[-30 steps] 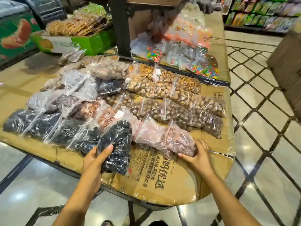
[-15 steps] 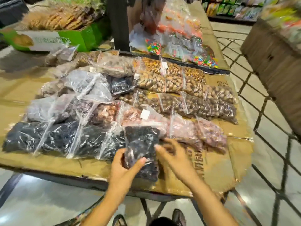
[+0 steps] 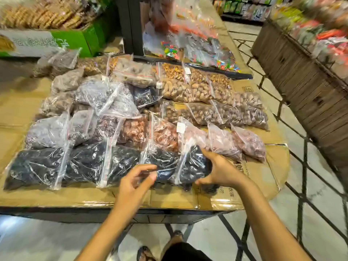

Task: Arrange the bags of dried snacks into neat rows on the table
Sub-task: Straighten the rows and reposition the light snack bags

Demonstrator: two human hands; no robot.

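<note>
Clear zip bags of dried snacks lie in rows on the cardboard-covered table (image 3: 267, 178). The front row holds dark fruit bags (image 3: 47, 166); behind it run pinkish bags (image 3: 222, 142) and brown nut bags (image 3: 216, 113). My right hand (image 3: 220, 170) grips the right end of a dark fruit bag (image 3: 192, 166) at the right end of the front row. Just left of that bag, my left hand (image 3: 135, 179) hovers with fingers apart and holds nothing.
A green carton of biscuits (image 3: 56, 40) stands at the back left. A black post (image 3: 130, 25) rises behind the bags, with candy bags (image 3: 197, 46) beside it. A wooden crate stand (image 3: 305, 78) is at the right, across a tiled aisle.
The dark bag went from my left hand at the table's front edge into the front row. My right hand left the pinkish bag and took hold of it; my left hand let go.
</note>
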